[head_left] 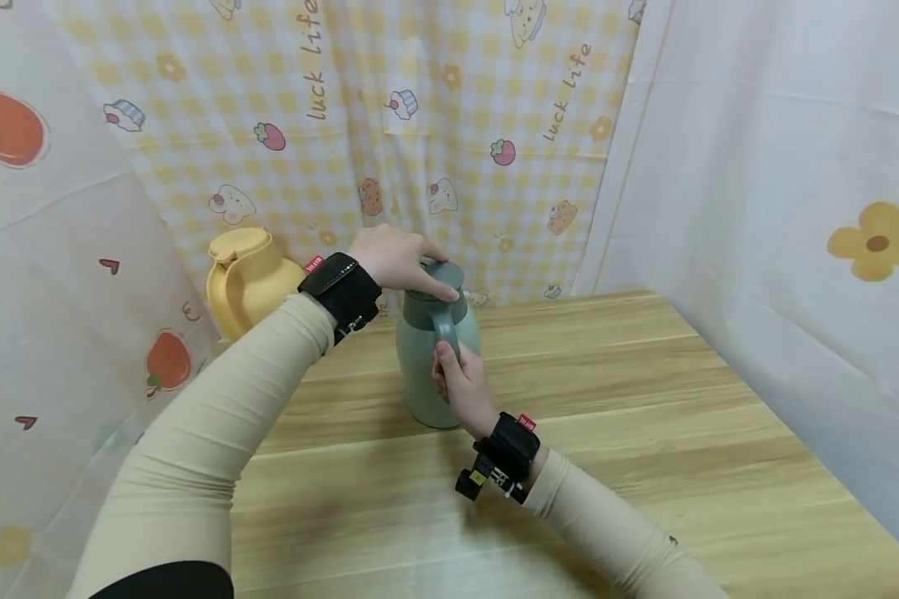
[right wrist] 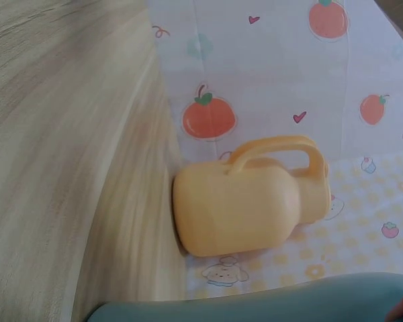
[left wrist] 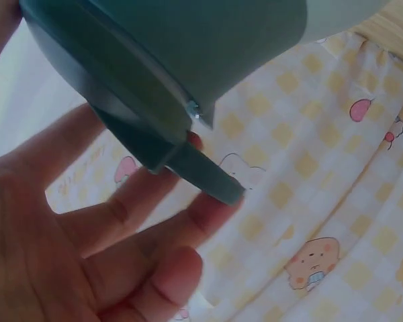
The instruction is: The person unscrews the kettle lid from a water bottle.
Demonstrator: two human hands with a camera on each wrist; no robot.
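Observation:
A pale green thermos jug point(head_left: 429, 378) stands upright on the wooden table, its handle turned towards me. My right hand point(head_left: 466, 387) grips that darker green handle point(head_left: 444, 323), with the thumb lying along it. From above, my left hand point(head_left: 393, 256) holds the jug's lid point(head_left: 444, 274), thumb on the near right side and fingers over the far side. In the left wrist view, curled fingertips point(left wrist: 215, 209) touch a small tab point(left wrist: 205, 176) that juts from the lid's edge. Whether the lid is loose or seated, I cannot tell.
To the left, near the back of the table point(head_left: 644, 399), a yellow jug point(right wrist: 238, 208) with a handle stands upright. A yellow checked curtain point(head_left: 419, 125) hangs close behind both jugs. White patterned cloth point(head_left: 779, 208) closes off the right side.

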